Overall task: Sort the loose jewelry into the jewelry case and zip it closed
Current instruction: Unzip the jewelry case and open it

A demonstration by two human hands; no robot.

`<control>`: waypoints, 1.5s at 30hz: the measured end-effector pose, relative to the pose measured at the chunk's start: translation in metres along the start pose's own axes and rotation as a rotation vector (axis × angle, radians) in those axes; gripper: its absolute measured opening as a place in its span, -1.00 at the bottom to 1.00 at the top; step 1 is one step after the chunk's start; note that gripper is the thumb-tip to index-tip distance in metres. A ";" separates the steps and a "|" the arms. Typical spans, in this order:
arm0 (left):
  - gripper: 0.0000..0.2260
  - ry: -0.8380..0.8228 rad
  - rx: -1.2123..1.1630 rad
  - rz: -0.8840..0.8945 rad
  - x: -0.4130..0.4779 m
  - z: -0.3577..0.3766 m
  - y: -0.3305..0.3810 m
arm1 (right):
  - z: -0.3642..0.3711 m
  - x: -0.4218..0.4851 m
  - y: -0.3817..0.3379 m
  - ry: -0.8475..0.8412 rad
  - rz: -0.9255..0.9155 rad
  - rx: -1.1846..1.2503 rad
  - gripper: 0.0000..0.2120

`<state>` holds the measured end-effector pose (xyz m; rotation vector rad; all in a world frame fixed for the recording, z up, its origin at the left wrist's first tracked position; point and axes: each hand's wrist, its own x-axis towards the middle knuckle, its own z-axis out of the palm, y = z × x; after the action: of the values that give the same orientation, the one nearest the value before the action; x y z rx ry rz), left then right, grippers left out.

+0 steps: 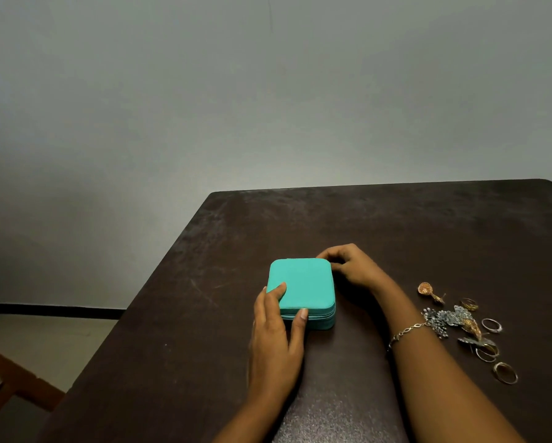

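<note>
Both hands are at the closed teal jewelry case (302,282) on the dark table (428,225).
The left hand (276,337) holds the near left corner of the case. One fingertip (279,290) lies on the lid and the thumb presses the front side at the zipper line, so the corner is clamped between them. The right hand (353,266) is at the far right corner, with its fingers curled close together and touching the case edge; I cannot tell if they pinch something there. The loose jewelry (463,324), rings and earrings in a small heap, lies beyond the right forearm, well apart from all fingers. A chain bracelet (409,330) is on the right wrist.
</note>
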<state>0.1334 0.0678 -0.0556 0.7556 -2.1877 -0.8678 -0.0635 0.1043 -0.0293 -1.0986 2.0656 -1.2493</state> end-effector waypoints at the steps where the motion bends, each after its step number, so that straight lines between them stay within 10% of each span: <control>1: -0.61 -0.002 0.000 -0.003 0.000 0.000 0.000 | 0.000 -0.001 -0.001 0.031 0.002 -0.005 -0.75; 20: -0.62 0.011 0.029 0.007 0.000 -0.002 0.004 | 0.001 -0.024 -0.015 0.376 0.023 -0.451 -0.89; 45: -0.63 0.053 0.069 0.047 0.001 -0.001 0.004 | -0.011 -0.094 -0.025 -0.040 -0.110 -0.317 -0.66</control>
<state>0.1329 0.0694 -0.0519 0.7491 -2.1890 -0.7440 -0.0098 0.1811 -0.0023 -1.3813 2.2506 -0.9592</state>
